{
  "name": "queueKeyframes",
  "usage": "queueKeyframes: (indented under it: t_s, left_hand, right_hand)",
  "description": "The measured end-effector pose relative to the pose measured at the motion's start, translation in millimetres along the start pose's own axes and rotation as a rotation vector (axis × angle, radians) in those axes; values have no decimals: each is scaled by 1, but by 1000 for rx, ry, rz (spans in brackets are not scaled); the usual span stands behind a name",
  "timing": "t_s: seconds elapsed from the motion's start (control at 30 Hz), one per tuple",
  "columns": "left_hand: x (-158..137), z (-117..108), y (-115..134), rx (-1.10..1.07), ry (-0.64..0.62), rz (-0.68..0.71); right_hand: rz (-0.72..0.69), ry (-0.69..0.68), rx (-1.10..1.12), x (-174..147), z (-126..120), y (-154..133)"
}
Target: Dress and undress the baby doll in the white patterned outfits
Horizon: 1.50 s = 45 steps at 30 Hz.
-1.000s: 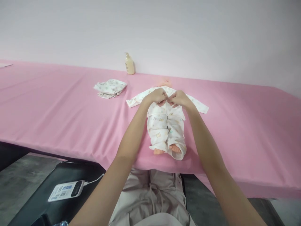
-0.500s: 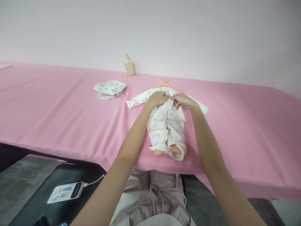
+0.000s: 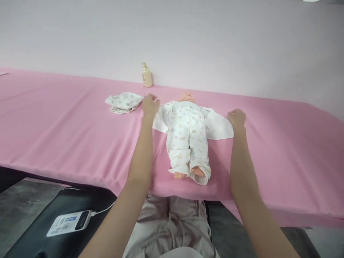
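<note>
A doll [image 3: 186, 96] lies on its back with its feet toward me, its head partly lost against the wall. It wears white printed trousers [image 3: 180, 134]. Its white printed top [image 3: 219, 125] is spread apart at the front, with the plain inner side of each front panel folded outward. My left hand [image 3: 151, 104] is closed at the outer edge of the left panel, fingertips partly hidden. At the outer edge of the right panel, my right hand [image 3: 237, 118] is curled shut on the cloth.
Left of my left hand lies a folded printed cloth [image 3: 124, 102]. A cream pump bottle [image 3: 147, 75] stands by the wall on the pink tablecloth [image 3: 67, 125]. Below left, a white power bank [image 3: 68, 223] with a cable rests on a black seat [image 3: 88, 200].
Both hands have moved apart from the middle of the doll's chest. The top's front has opened out to either side, uncovering the trousers' high waist.
</note>
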State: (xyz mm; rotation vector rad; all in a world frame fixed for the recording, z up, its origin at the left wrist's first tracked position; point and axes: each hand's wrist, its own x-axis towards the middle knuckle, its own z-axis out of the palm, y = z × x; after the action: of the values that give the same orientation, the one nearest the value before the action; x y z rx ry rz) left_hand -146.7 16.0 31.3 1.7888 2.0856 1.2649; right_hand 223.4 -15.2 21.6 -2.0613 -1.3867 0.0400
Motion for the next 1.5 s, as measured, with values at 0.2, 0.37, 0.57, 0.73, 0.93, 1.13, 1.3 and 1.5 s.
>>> queueKeyframes:
  t_s: [0.2, 0.37, 0.57, 0.73, 0.93, 1.13, 1.3, 1.5]
  left_hand:
    - [-41, 54, 50, -115, -592, 371]
    - [-72, 42, 30, -103, -676, 373]
    - [-88, 5, 14, -70, -645, 502]
    - [-119, 7, 24, 96, -454, 506]
    - [-152, -7, 31, 236, -543, 431]
    - [-171, -45, 22, 140, -891, 462]
    - [-175, -47, 29, 201, -873, 471]
    - [-179, -31, 55, 294, -690, 675]
  right_hand:
    - [-544, -199, 235, -46, 63, -84]
    - [-630, -226, 257, -76, 84, -76]
    - [-588, -344, 257, -111, 54, -53]
    - [-556, -150, 16, -142, 37, -62]
    - [-594, -261, -132, -144, 24, -61]
    - [-598, -735, 134, -158, -15, -26]
    - [-566, -673, 77, -170, -18, -25]
    - [-552, -323, -153, -188, -9, -40]
